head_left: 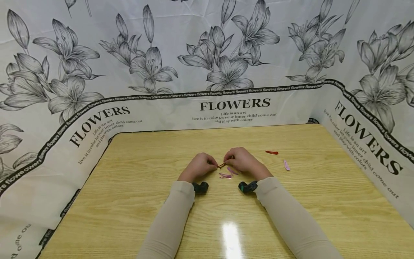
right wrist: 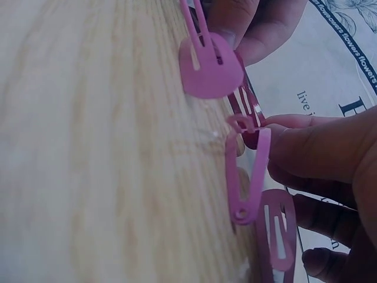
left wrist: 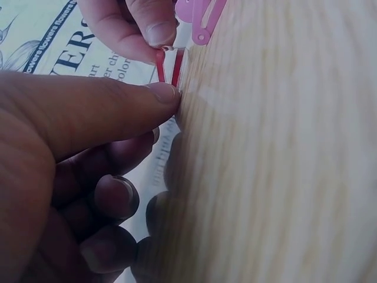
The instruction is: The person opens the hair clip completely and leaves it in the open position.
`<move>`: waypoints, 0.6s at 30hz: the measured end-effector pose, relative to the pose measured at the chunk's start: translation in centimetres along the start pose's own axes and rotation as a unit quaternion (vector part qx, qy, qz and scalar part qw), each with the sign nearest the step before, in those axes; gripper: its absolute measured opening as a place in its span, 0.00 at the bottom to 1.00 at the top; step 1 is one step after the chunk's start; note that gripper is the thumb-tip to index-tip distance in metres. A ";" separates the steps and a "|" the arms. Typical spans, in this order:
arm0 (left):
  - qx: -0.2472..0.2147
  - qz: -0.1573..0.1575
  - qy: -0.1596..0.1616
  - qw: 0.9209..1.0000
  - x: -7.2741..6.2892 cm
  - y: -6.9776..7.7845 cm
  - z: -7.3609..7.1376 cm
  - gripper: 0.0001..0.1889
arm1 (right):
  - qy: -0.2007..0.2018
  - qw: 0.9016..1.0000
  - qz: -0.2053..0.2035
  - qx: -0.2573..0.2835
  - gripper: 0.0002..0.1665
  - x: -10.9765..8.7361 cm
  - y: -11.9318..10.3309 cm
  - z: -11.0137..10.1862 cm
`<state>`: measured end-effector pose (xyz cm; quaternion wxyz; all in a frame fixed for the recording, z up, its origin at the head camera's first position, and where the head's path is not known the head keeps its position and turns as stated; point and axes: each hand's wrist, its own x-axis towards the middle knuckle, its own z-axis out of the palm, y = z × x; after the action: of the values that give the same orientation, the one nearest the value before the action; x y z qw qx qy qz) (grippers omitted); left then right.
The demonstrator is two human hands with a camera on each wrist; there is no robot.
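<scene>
A red snap hair clip (head_left: 221, 166) spans the gap between both hands above the table. My left hand (head_left: 200, 166) pinches one end between thumb and forefinger; its other fingers curl loosely below in the left wrist view. At the opposite end my right hand (head_left: 244, 161) pinches the same clip with thumb and fingertip. The clip's two red strips (left wrist: 178, 69) stand apart in the left wrist view. Just in front of the hands lie a pink snap clip (head_left: 225, 176), its frame spread in two, and another pink-purple clip (head_left: 232, 171).
Farther right on the wooden table (head_left: 136, 208) lie a second red hair clip (head_left: 272, 152) and a light pink clip (head_left: 286, 165). A white flower-printed cloth (head_left: 168, 111) stands along the back and sides. Dark wrist devices (head_left: 201, 188) sit at both cuffs.
</scene>
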<state>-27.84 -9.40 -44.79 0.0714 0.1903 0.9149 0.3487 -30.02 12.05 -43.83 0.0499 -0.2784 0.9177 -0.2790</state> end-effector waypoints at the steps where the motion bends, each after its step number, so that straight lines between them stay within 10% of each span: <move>1: 0.000 0.000 0.000 1.000 0.0 0.0 0.0 0.04 | 0.000 1.000 0.001 0.000 0.07 0.0 0.0 0.0; 18: -0.007 -0.011 0.003 1.000 -0.1 0.1 -0.1 0.04 | 0.001 1.000 0.010 0.003 0.07 -0.2 0.0 -0.1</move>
<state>-27.76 -9.46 -44.68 0.0744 0.1786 0.9146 0.3551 -29.88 12.18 -43.72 0.0527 -0.2688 0.9197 -0.2812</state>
